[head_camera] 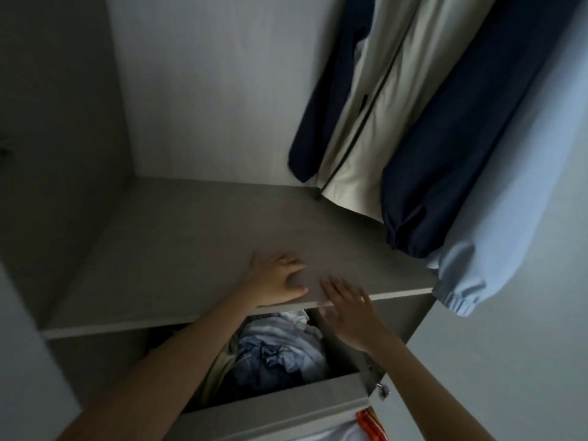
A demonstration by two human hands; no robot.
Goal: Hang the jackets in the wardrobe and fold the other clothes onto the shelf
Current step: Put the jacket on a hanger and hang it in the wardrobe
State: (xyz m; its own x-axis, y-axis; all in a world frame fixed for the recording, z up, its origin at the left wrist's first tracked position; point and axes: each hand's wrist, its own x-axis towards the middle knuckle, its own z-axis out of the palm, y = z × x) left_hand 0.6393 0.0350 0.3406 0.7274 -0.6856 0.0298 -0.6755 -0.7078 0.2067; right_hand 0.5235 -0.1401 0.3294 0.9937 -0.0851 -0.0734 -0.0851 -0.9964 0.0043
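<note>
Looking down through the head camera, I see 1 wardrobe (206,90) with 2 spaces in view. The upper space holds 2 hanging jackets at the far right. 1 is a navy-and-cream jacket (366,122) with a dark zip. Just right of it is a light blue jacket (509,218), whose cuff hangs past the right end of the grey shelf (191,243). The shelf top carries only my left hand (276,280), which lies palm down near the front edge with its fingers straight and apart.

The compartment (270,399) under the shelf holds 1 crumpled heap of clothes (280,348). It is made of pale blue, white and denim pieces, too tangled for me to count. My left forearm crosses in front of it.

My right hand (350,313) is blurred at the shelf's front edge, right of the left hand. Its fingers are straight and spread and grip nothing, and I cannot tell whether it touches the board. At the near right, 1 orange item (369,424) is partly cut off.
</note>
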